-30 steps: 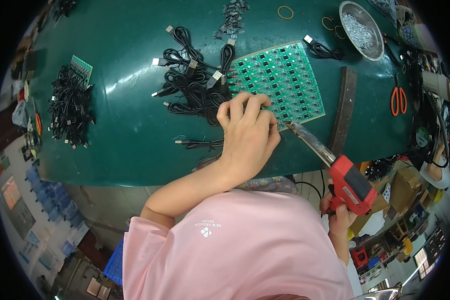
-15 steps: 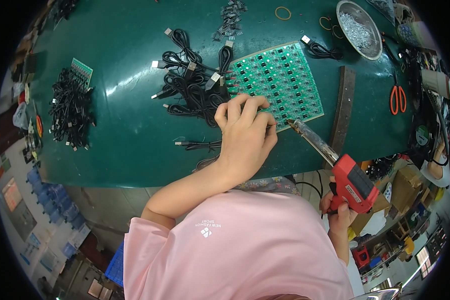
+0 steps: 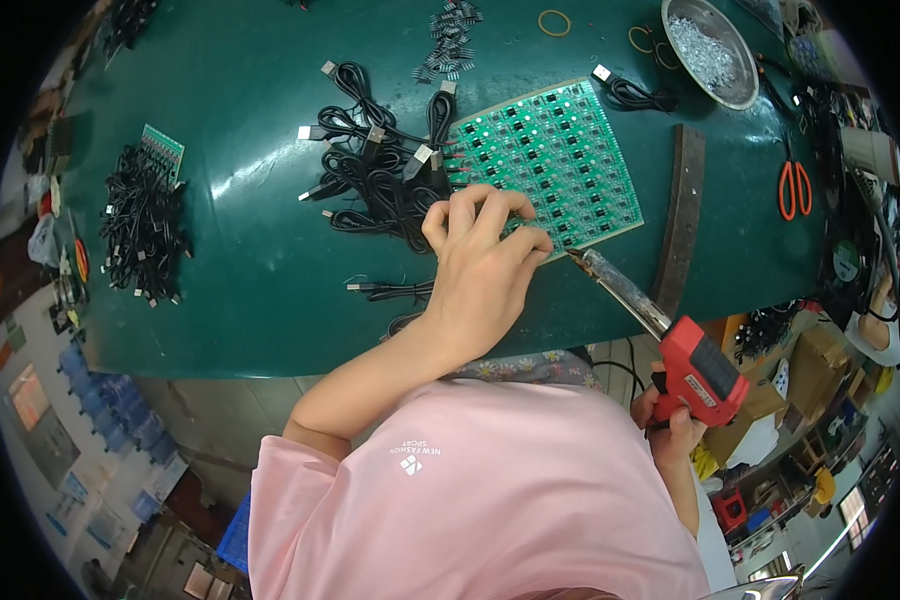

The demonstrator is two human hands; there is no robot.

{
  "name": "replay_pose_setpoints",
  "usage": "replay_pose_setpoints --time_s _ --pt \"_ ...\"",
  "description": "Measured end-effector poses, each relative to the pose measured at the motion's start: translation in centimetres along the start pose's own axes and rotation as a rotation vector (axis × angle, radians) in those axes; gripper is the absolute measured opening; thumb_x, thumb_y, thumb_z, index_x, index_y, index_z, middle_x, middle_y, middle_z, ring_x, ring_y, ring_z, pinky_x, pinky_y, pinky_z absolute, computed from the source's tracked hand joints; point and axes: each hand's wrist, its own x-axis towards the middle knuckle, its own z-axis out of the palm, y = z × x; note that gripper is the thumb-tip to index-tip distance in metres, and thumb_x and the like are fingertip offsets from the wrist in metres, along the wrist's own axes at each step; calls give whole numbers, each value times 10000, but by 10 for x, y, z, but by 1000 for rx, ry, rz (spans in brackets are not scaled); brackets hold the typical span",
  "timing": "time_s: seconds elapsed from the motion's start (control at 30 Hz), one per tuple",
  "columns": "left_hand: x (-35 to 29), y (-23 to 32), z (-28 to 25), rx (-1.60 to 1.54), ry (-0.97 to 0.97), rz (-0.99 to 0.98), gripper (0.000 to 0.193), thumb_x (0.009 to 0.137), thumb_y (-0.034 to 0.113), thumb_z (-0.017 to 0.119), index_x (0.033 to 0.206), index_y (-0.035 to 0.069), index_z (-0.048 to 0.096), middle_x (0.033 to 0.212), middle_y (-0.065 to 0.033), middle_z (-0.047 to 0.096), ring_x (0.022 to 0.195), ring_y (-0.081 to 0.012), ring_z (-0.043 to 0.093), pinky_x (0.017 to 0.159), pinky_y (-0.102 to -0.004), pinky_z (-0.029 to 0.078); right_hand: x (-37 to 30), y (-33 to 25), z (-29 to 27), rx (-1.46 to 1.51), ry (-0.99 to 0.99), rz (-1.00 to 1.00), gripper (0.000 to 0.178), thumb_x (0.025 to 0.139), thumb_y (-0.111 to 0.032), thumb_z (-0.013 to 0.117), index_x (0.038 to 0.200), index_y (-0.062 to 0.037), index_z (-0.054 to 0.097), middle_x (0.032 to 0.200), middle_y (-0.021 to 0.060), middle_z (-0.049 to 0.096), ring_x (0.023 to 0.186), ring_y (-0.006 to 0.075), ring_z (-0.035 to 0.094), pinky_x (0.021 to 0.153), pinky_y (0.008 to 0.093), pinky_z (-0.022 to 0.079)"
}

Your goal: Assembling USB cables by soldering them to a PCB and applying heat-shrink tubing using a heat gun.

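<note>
A green circuit board panel [image 3: 580,160] with rows of small black parts lies on the table. My left hand [image 3: 480,270] is over its near left corner, fingers curled and the thumb side pinching at the near edge; what they hold is hidden beneath them. My right hand [image 3: 673,425] grips a red soldering gun [image 3: 705,372] by its handle. The gun's metal tip points to the upper left, at the panel's near edge close to my left fingertips. Coiled black USB cables [image 3: 375,190] lie in a heap left of the panel, some with red wire ends at its left edge.
A metal bowl [image 3: 725,85] of small clear pieces stands far right, near orange-handled scissors [image 3: 795,190]. A dark metal bar [image 3: 680,215] lies right of the panel. Another cable bundle [image 3: 145,220] is at the left. One coiled cable [image 3: 635,95] sits behind the panel.
The soldering gun's tip has shifted slightly left and toward me, to the panel's near edge. My left hand stays at the panel's corner, and the view has shifted a little.
</note>
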Motion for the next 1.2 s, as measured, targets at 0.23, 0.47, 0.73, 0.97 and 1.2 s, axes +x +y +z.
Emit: replay_pose_setpoints --time_s 0.23,0.47,0.73,0.97,1.2 --pt "8 2 -6 -11 -97 1 81 725 75 726 795 97 693 1080 -37 540 1123 -272 410 949 -444 229 -5 7 4 30 44 -17 725 820 -570 617 1135 72 497 511 63 475 410 137 452 419 252 340" --pt "15 3 -7 -32 -137 -20 74 680 56 736 739 73 695 1053 -42 537 1095 -274 425 956 -445 258 -4 12 8 51 78 -22 690 805 -549 652 1093 63 518 531 72 497 425 137 459 426 261 349" --pt "18 2 -9 -46 -171 -20 70 681 56 741 732 58 693 1030 -38 535 1064 -261 435 938 -433 275 -4 17 7 109 73 -22 661 804 -525 668 1086 49 502 536 78 499 436 141 464 431 265 360" --pt "19 5 -8 -28 -175 -19 54 683 50 733 716 54 690 1020 -41 536 1067 -263 435 937 -431 284 -5 20 7 122 84 -12 635 802 -505 681 1079 38 502 573 85 511 454 143 468 441 264 369" --pt "21 7 -8 -9 -188 -39 54 653 38 725 685 50 682 1000 -45 549 1056 -270 451 934 -426 294 -9 17 6 34 102 -1 661 790 -542 678 1089 28 528 626 63 537 520 140 513 454 265 372"
